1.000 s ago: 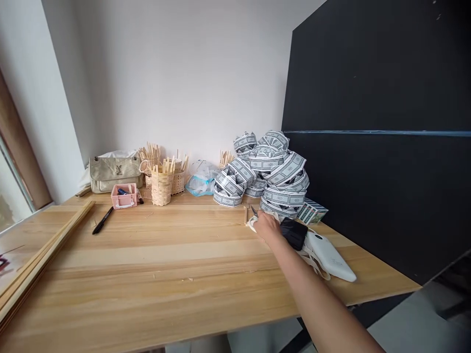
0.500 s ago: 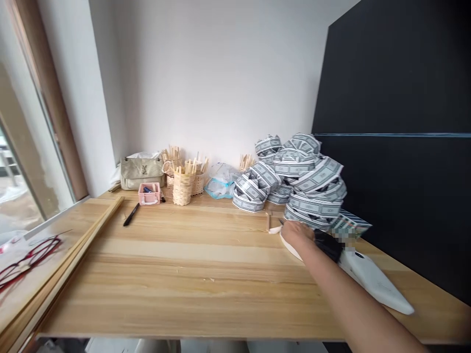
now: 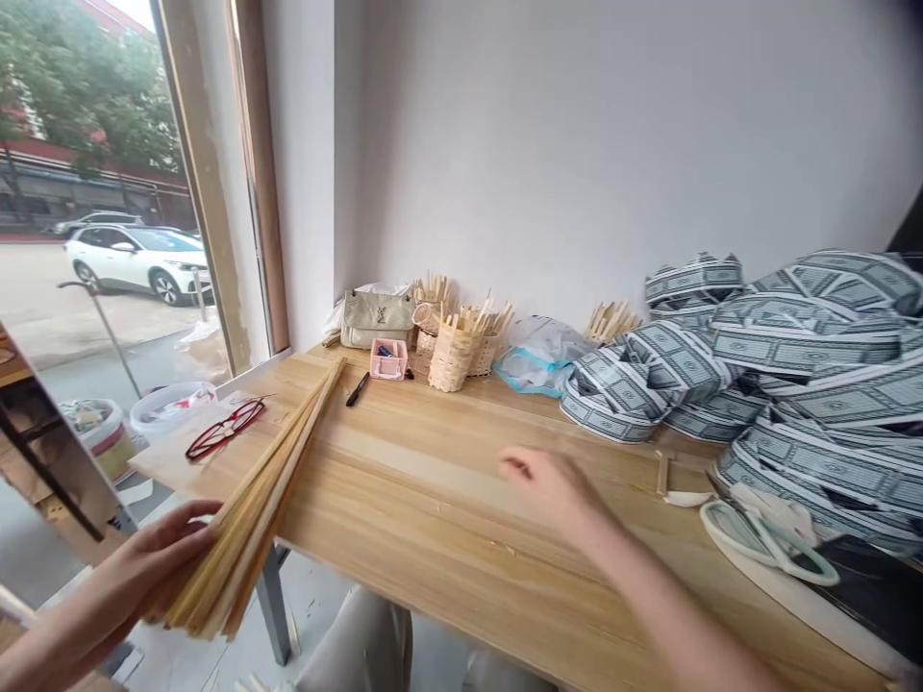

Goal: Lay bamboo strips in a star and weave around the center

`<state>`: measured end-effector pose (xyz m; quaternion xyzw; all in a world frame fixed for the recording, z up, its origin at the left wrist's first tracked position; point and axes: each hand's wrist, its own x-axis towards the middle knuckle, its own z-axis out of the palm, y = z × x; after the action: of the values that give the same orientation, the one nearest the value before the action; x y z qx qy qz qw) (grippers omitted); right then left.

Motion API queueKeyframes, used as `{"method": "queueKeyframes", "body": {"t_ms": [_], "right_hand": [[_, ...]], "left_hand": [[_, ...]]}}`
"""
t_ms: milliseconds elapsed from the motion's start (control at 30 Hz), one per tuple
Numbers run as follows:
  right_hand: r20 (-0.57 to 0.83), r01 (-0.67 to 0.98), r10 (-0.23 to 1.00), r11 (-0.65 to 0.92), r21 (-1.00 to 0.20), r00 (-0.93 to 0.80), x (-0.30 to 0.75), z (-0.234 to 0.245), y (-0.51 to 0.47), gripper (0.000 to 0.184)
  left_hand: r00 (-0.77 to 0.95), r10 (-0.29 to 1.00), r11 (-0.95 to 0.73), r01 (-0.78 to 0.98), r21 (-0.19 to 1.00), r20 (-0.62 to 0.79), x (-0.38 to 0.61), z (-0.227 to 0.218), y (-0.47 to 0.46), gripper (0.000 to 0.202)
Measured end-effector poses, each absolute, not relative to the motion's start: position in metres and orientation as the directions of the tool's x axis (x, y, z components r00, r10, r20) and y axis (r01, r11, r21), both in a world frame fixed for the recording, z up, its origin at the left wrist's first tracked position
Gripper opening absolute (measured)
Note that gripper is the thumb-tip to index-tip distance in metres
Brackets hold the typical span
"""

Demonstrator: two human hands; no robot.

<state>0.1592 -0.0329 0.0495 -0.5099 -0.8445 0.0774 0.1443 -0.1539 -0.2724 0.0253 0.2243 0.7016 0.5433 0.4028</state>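
Observation:
At the table's left edge my left hand [image 3: 162, 548] is closed around the near part of a bundle of long, flat bamboo strips [image 3: 288, 452]. The strips lie slantwise on the tabletop, and their near ends stick out past its edge. My right hand [image 3: 540, 481] is over the middle of the wooden table [image 3: 404, 471], its fingers curled in, with nothing visible in them. To its right, scissors with pale green handles [image 3: 775, 548] lie beside a black item [image 3: 872, 586].
Large woven patterned loops [image 3: 814, 384] are piled at the right. Along the wall stand small woven baskets [image 3: 454, 356] of strips, a plastic bag [image 3: 544, 351] and a beige handbag [image 3: 375, 322]. Red-framed glasses [image 3: 223, 430] and a black pen [image 3: 357, 389] lie at the left.
The view has turned left. My right hand has come away from the scissors area at the right towards the table's middle. My left hand has come into view, gripping the bamboo strips.

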Motion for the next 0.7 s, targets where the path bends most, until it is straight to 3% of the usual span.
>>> {"method": "queueKeyframes", "body": {"t_ms": [100, 233, 400, 467, 533, 700], "right_hand": [[0.191, 0.516, 0.654, 0.715, -0.473, -0.732, 0.097, 0.045, -0.090, 0.026], [0.251, 0.263, 0.421, 0.834, -0.486, -0.872, 0.045, 0.040, -0.141, 0.021], [0.312, 0.223, 0.378, 0.873, -0.433, -0.872, 0.014, 0.028, -0.158, 0.015], [0.349, 0.200, 0.357, 0.889, -0.413, -0.867, 0.006, 0.025, -0.160, 0.016], [0.380, 0.184, 0.338, 0.904, -0.386, -0.861, -0.002, 0.022, -0.162, 0.022], [0.395, 0.187, 0.319, 0.923, -0.336, -0.861, -0.015, 0.014, -0.164, 0.026]], "left_hand": [[-0.501, 0.821, 0.281, -0.063, 0.958, -0.273, -0.145, 0.020, -0.261, 0.041], [-0.530, 0.840, 0.220, 0.140, 0.965, -0.115, -0.155, 0.009, -0.257, 0.030], [-0.541, 0.839, 0.227, 0.233, 0.945, -0.068, -0.174, 0.016, -0.259, 0.029], [-0.542, 0.839, 0.168, 0.180, 0.969, -0.045, -0.171, 0.023, -0.261, 0.022], [-0.520, 0.852, 0.125, 0.098, 0.987, -0.056, -0.166, 0.031, -0.262, 0.029], [-0.423, 0.888, 0.158, -0.091, 0.983, -0.182, -0.161, 0.041, -0.262, 0.033]]}}
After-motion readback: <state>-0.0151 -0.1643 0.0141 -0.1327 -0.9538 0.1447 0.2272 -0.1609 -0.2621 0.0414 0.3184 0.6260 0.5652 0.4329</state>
